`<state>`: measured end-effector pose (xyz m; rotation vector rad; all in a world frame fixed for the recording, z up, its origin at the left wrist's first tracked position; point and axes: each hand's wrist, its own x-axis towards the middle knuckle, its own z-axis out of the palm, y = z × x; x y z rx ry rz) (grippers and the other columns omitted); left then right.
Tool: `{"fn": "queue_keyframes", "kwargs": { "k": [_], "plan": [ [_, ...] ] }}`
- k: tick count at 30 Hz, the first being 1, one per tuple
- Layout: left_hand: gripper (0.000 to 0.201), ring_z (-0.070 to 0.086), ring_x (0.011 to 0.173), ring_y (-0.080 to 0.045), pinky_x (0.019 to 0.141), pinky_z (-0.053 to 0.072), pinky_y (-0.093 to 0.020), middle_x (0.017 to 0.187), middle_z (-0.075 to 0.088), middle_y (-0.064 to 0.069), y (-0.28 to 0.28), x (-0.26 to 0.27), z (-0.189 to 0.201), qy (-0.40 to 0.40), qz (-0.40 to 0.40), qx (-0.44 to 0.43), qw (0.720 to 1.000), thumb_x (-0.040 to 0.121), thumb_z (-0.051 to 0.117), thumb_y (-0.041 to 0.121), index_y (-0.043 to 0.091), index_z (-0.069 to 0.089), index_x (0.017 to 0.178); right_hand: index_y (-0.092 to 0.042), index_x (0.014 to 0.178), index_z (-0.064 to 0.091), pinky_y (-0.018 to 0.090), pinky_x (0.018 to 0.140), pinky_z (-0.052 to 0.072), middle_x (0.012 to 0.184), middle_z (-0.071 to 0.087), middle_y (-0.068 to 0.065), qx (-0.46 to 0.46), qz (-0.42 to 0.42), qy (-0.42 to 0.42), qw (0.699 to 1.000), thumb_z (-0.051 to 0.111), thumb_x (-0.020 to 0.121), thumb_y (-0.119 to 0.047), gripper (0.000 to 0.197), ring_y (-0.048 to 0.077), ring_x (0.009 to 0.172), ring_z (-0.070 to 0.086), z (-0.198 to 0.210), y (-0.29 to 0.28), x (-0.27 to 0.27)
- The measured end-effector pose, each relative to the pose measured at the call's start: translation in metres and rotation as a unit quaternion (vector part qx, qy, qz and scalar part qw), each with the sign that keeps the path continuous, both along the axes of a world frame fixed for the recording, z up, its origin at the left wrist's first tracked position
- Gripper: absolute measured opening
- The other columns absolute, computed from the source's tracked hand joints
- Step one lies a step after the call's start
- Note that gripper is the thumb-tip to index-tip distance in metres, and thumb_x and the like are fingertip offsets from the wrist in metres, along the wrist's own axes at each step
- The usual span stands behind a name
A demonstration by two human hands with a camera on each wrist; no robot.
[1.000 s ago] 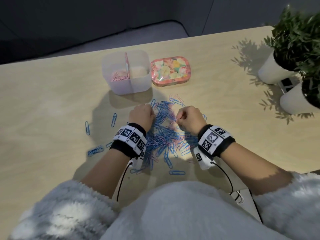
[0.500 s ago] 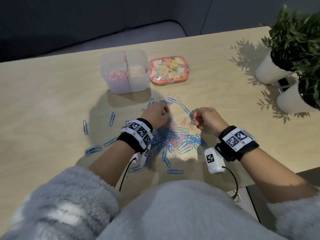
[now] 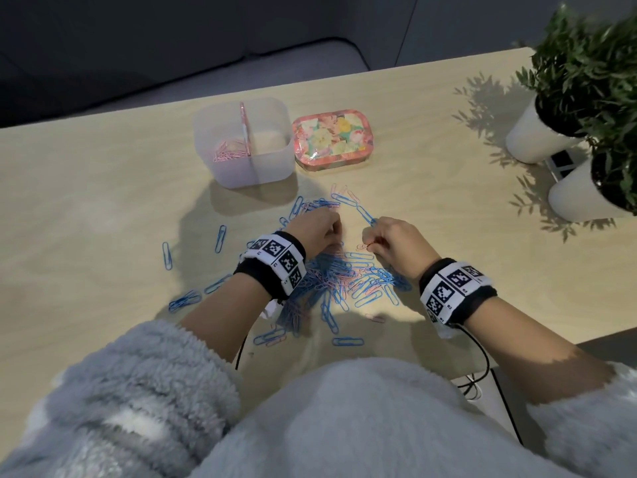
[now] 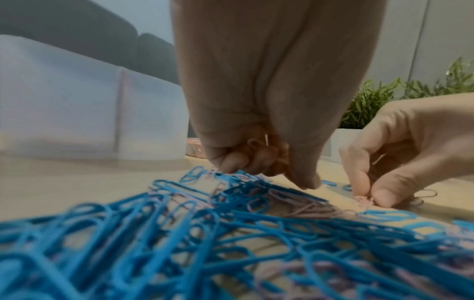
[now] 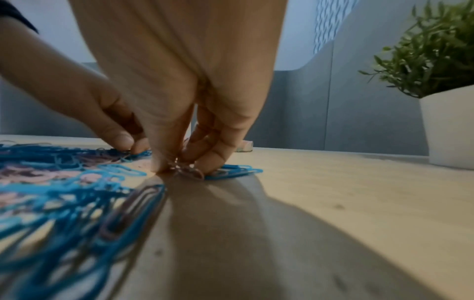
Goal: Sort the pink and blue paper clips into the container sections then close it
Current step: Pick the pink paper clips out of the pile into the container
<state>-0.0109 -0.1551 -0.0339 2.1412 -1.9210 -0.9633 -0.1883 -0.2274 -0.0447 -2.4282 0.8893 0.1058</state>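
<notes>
Right hand (image 3: pixel 396 241) pinching thin pink wire clips (image 3: pixel 363 246), left hand (image 3: pixel 319 229) curled around pink clips beside the tangled glossy blue-pink pile (image 3: pixel 348 281) on the table (image 3: pixel 103 208).

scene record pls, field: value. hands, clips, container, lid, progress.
left hand: curled over the clip pile, some clips in its grip, colour unclear
right hand: pinches pink clips at the table
clip pile: mostly blue, some pink, loose on the table
container: open, two sections; left holds pink clips, right looks empty
floral lid: on the table, right of the container
progress: sorting under way, not closed
</notes>
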Motion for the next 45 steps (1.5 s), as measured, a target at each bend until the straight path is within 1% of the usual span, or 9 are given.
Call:
{"fn": "queue_keyframes", "kwargs": {
  "k": [9, 14, 17, 23, 28, 31, 37, 41, 45],
  "plan": [
    [0.018, 0.056, 0.1, -0.029, 0.083, 0.044, -0.038, 0.108, 0.056, -0.013, -0.01, 0.004, -0.001, -0.013, 0.032, -0.04, 0.999, 0.092, 0.05, 0.02, 0.01, 0.063, 0.101, -0.004, 0.087, 0.057, 0.038, 0.076, 0.038, 0.096, 0.059, 0.016, -0.051, 0.012, 0.011, 0.999, 0.05, 0.089, -0.005, 0.007, 0.031, 0.096, 0.051, -0.008, 0.006, -0.001],
    [0.021, 0.057, 0.096, -0.031, 0.082, 0.045, -0.037, 0.108, 0.056, -0.013, -0.001, 0.012, 0.001, -0.005, 0.042, -0.076, 0.996, 0.091, 0.052, 0.021, 0.01, 0.063, 0.106, -0.012, 0.07, 0.056, 0.03, 0.063, 0.037, 0.073, 0.064, 0.011, 0.116, -0.143, -0.138, 0.973, 0.053, 0.08, -0.031, 0.023, 0.02, 0.066, 0.055, 0.0, -0.003, -0.007],
    [0.018, 0.056, 0.095, -0.029, 0.081, 0.042, -0.034, 0.104, 0.056, -0.013, 0.011, 0.01, -0.001, -0.001, -0.003, -0.062, 0.998, 0.089, 0.056, 0.02, 0.009, 0.063, 0.102, -0.017, 0.071, 0.057, 0.016, 0.046, 0.044, 0.053, 0.063, -0.009, 0.268, -0.275, -0.246, 0.89, 0.057, 0.088, -0.003, 0.022, -0.001, 0.042, 0.051, 0.008, -0.013, -0.01],
    [0.018, 0.052, 0.106, -0.031, 0.087, 0.041, -0.038, 0.112, 0.055, -0.013, 0.019, 0.003, -0.01, -0.061, -0.038, -0.074, 0.995, 0.089, 0.052, 0.012, 0.008, 0.06, 0.106, -0.01, 0.096, 0.061, 0.013, 0.044, 0.048, 0.051, 0.061, -0.007, 0.549, -0.391, -0.331, 0.661, 0.041, 0.093, 0.0, 0.023, 0.004, 0.041, 0.054, 0.024, -0.024, -0.006],
    [0.02, 0.05, 0.107, -0.031, 0.089, 0.041, -0.038, 0.116, 0.054, -0.012, 0.02, 0.002, -0.013, -0.125, -0.075, -0.082, 0.986, 0.093, 0.045, 0.013, 0.008, 0.055, 0.109, -0.007, 0.059, 0.062, 0.012, 0.04, 0.036, 0.047, 0.053, 0.003, 0.673, -0.422, -0.304, 0.526, 0.04, 0.065, -0.011, 0.023, 0.013, 0.037, 0.048, 0.022, -0.015, 0.003],
    [0.013, 0.053, 0.102, -0.027, 0.086, 0.043, -0.038, 0.109, 0.057, -0.009, 0.022, 0.006, -0.01, -0.047, -0.015, -0.069, 0.996, 0.091, 0.05, 0.014, 0.01, 0.058, 0.101, -0.014, 0.054, 0.046, 0.013, 0.039, 0.028, 0.049, 0.05, 0.002, 0.667, -0.382, -0.227, 0.598, 0.04, 0.079, -0.023, 0.027, 0.016, 0.04, 0.051, 0.016, -0.007, 0.01],
    [0.011, 0.049, 0.073, -0.015, 0.07, 0.042, -0.026, 0.085, 0.056, -0.001, 0.03, 0.029, 0.0, 0.143, 0.149, -0.068, 0.976, 0.092, 0.05, 0.009, 0.005, 0.058, 0.098, -0.01, 0.067, 0.061, 0.022, 0.048, 0.036, 0.058, 0.048, 0.004, 0.228, -0.174, -0.097, 0.953, 0.063, 0.083, -0.019, 0.018, 0.011, 0.048, 0.042, -0.003, 0.016, 0.028],
    [0.013, 0.055, 0.062, -0.003, 0.059, 0.045, -0.009, 0.076, 0.058, 0.004, 0.038, 0.046, 0.0, 0.258, 0.231, -0.061, 0.936, 0.09, 0.053, 0.007, 0.017, 0.056, 0.082, -0.021, 0.098, 0.067, 0.028, 0.07, 0.04, 0.084, 0.06, -0.002, 0.05, -0.043, -0.009, 0.998, 0.063, 0.078, -0.021, 0.02, 0.019, 0.082, 0.054, 0.006, 0.023, 0.043],
    [0.009, 0.06, 0.06, 0.0, 0.057, 0.043, -0.009, 0.074, 0.064, 0.001, 0.046, 0.051, 0.002, 0.3, 0.253, -0.059, 0.918, 0.092, 0.052, 0.008, 0.017, 0.053, 0.093, -0.022, 0.102, 0.067, 0.031, 0.067, 0.036, 0.106, 0.057, 0.005, -0.049, 0.045, 0.025, 0.997, 0.06, 0.084, -0.025, 0.02, 0.029, 0.098, 0.059, 0.006, 0.026, 0.048]
  ]
}}
